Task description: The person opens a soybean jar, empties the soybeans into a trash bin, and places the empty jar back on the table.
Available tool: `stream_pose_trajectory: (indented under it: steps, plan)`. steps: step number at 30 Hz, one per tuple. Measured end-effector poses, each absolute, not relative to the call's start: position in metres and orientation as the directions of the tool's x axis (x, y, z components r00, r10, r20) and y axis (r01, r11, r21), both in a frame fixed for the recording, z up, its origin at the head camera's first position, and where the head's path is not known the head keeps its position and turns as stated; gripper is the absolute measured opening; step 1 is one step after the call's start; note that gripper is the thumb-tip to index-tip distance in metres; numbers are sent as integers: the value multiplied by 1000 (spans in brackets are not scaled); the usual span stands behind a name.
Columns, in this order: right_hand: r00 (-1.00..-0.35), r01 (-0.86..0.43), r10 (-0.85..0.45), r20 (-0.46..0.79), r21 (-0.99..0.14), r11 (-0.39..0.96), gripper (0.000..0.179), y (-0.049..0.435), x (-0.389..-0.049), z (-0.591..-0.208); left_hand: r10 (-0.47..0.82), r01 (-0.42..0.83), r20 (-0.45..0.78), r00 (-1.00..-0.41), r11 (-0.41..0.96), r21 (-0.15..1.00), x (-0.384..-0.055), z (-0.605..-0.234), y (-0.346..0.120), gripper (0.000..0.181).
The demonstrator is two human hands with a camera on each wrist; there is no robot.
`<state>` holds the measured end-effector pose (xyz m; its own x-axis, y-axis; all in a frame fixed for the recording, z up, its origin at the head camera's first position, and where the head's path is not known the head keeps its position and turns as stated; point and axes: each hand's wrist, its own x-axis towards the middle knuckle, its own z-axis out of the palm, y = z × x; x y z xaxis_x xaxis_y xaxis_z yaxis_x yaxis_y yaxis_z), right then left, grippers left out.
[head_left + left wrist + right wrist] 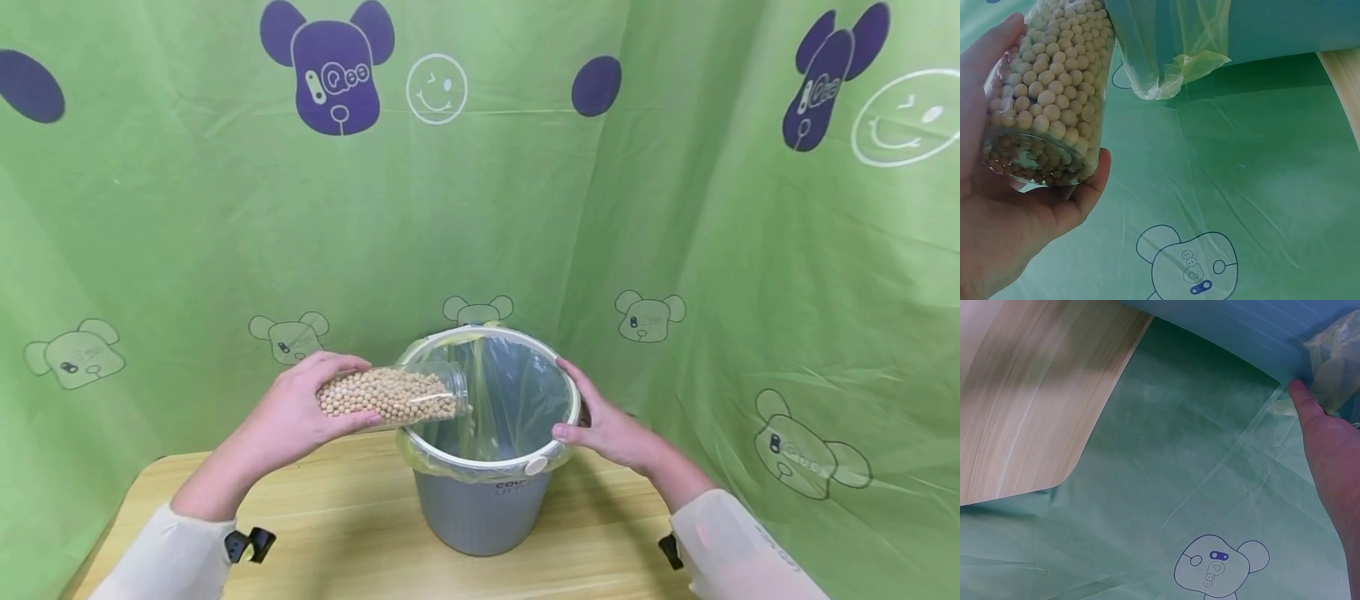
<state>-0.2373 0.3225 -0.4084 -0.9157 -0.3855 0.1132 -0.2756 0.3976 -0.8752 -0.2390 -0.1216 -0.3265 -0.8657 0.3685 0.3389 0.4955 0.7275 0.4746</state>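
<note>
My left hand (296,410) grips a clear jar (393,396) filled with round pale soybeans (1054,87). Tipped nearly onto its side, the jar has its mouth over the near left of a grey bin (480,517). A few beans show at the mouth's lower lip. The bin stands upright, lined with a thin yellowish plastic bag (517,392) folded over beneath a white rim ring (572,392). My right hand (606,427) holds the rim on the right side, thumb on the near part and fingers outside. In the right wrist view only part of that hand (1332,450) appears.
The bin stands on a wood-grain table (337,517) with a rounded corner. Green cloth (465,208) printed with bear heads and smiley faces hangs behind and at both sides, close to the table's edges.
</note>
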Motion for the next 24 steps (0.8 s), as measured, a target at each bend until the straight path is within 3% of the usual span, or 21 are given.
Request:
stream_pose_trajectory:
  steps: [8,17,24]
  plan:
    - [-915,-273,-388,113,-881,386,109,323,-239,-410,391,508,328,-860,716,479,-241,-327,-123,82]
    - [-912,-280,-394,119,-880,383,109,324,-239,-410,482,585,334,-810,702,406,-243,-324,-126,75]
    - [-912,-272,-394,115,-888,370,109,323,-238,-409,477,580,330,-815,682,447,-241,-323,-127,70]
